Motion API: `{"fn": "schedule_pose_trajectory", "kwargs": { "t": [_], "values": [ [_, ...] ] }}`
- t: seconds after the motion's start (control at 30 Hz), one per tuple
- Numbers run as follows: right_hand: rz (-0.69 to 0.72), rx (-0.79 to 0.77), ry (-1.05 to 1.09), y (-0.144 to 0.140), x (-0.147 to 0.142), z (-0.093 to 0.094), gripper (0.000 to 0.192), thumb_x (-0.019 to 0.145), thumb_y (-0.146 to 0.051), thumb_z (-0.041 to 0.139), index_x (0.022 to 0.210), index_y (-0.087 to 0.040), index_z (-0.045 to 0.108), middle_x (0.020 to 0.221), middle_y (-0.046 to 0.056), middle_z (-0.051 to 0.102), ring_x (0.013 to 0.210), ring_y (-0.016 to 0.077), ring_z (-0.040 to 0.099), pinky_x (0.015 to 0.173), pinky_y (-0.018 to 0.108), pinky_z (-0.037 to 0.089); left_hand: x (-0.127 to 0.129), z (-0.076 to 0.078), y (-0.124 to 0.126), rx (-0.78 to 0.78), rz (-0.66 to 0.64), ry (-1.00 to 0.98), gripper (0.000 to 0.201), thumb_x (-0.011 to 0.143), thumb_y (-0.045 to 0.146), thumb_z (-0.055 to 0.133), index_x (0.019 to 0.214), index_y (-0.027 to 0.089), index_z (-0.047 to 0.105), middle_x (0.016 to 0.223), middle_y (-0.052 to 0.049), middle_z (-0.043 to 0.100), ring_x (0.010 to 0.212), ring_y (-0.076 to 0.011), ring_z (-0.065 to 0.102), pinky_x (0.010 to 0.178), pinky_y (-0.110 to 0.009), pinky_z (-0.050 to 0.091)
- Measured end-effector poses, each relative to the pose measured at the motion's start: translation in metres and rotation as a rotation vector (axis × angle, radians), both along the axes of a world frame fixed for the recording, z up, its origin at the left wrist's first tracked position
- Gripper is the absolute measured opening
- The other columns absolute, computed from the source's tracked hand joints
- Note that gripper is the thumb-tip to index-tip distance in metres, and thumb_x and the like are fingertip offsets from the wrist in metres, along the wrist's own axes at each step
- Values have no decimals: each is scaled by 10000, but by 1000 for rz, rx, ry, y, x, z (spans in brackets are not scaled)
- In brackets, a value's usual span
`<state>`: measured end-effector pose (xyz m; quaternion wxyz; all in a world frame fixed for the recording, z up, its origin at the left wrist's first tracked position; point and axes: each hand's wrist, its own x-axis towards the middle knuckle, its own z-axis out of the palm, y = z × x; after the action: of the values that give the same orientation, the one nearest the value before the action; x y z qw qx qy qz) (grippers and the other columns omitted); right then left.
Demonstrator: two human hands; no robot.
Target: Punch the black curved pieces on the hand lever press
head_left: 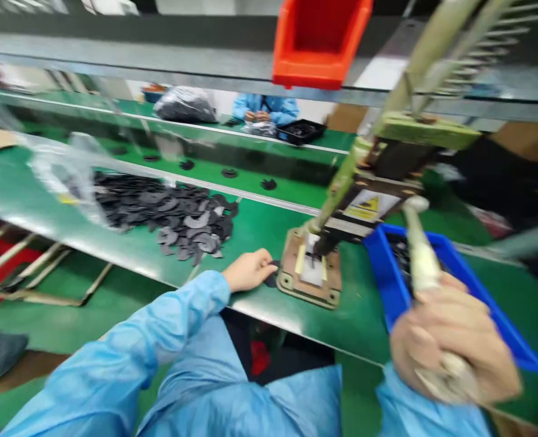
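Note:
My left hand (249,271) pinches a flat black piece (272,278) on the green bench, just left of the base plate (287,273) of a hand press. My right hand (455,340) is wrapped round the pale lever handle (421,261) of that press (373,188). Under the press's tip lies a whitish pad (312,270) on the plate. Left of my left hand, a heap of curved black pieces (173,212) spills from a clear plastic bag (68,170). A blue bin (482,291) with dark parts inside stands behind my right hand.
Beyond the bench edge, several black pieces (229,173) lie spaced along a green strip. An orange bin (314,73) hangs overhead from a metal rail. Across from me, a person in a blue sleeve (284,110) works beside a black tray (301,132).

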<state>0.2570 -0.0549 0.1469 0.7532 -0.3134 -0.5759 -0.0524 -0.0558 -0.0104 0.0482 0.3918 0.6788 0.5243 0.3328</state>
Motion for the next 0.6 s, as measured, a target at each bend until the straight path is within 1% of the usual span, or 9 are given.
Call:
{"fn": "schedule_pose_trajectory", "kwargs": {
  "t": [0.03, 0.1, 0.13, 0.2, 0.3, 0.37, 0.43, 0.5, 0.6],
  "values": [
    [41, 9, -108, -7, -2, 3, 383, 682, -461, 840, 533, -263, 547, 553, -28, 621, 673, 236, 668, 902, 644, 584, 1, 0, 4, -33, -7, -34, 205, 953, 435, 671, 936, 252, 580, 745, 7, 653, 625, -176, 655, 595, -309, 478],
    [67, 12, -180, -15, -8, 8, 268, 781, -338, 767, 635, -255, 559, 601, -43, 609, 731, 213, 667, 969, 635, 574, 4, 4, 17, -98, -27, -112, 274, 959, 500, 641, 969, 247, 536, 712, 37, 606, 574, -160, 644, 547, -286, 487],
    [67, 7, -189, -17, -11, 9, 255, 813, -311, 742, 660, -248, 549, 620, -46, 603, 753, 201, 662, 1000, 625, 567, 6, 6, 25, -135, -40, -173, 319, 921, 512, 693, 963, 238, 536, 724, 40, 609, 585, -147, 641, 565, -276, 505],
    [63, 3, -195, -18, -15, 10, 265, 857, -307, 716, 679, -239, 531, 642, -45, 592, 780, 187, 651, 1039, 615, 555, 15, 13, 41, -171, -80, -223, 377, 861, 528, 761, 929, 216, 560, 733, 37, 615, 592, -123, 612, 587, -259, 513],
    [70, -15, -216, -19, -14, 9, 268, 885, -317, 701, 690, -237, 535, 653, -39, 586, 801, 186, 643, 1061, 633, 548, 34, 21, 54, -151, -116, -176, 361, 860, 520, 760, 886, 194, 605, 727, 23, 621, 600, -115, 567, 575, -243, 473],
    [77, -17, -229, -20, -12, 9, 269, 889, -322, 697, 692, -238, 534, 647, -39, 580, 798, 185, 641, 1061, 637, 552, 46, 22, 56, -90, -104, -108, 321, 876, 492, 750, 900, 199, 619, 734, 16, 639, 626, -129, 579, 575, -245, 457],
    [72, -17, -243, -20, -10, 8, 274, 892, -326, 691, 693, -242, 523, 643, -40, 578, 799, 184, 646, 1066, 630, 555, 54, 21, 55, -56, -99, -61, 294, 877, 464, 763, 940, 213, 625, 758, 10, 674, 659, -149, 620, 587, -253, 470],
    [55, -22, -260, -20, -9, 7, 280, 894, -335, 685, 694, -247, 509, 645, -42, 582, 805, 184, 653, 1068, 623, 561, 58, 20, 52, -107, -103, -73, 294, 885, 462, 768, 970, 223, 620, 754, 10, 692, 653, -162, 656, 584, -261, 497],
    [39, -36, -267, -20, -10, 7, 274, 897, -340, 675, 702, -253, 502, 644, -46, 575, 803, 185, 659, 1060, 622, 571, 57, 19, 54, -220, -81, -144, 303, 914, 474, 753, 929, 216, 595, 643, 26, 650, 548, -148, 637, 530, -253, 502]
  ]
}}
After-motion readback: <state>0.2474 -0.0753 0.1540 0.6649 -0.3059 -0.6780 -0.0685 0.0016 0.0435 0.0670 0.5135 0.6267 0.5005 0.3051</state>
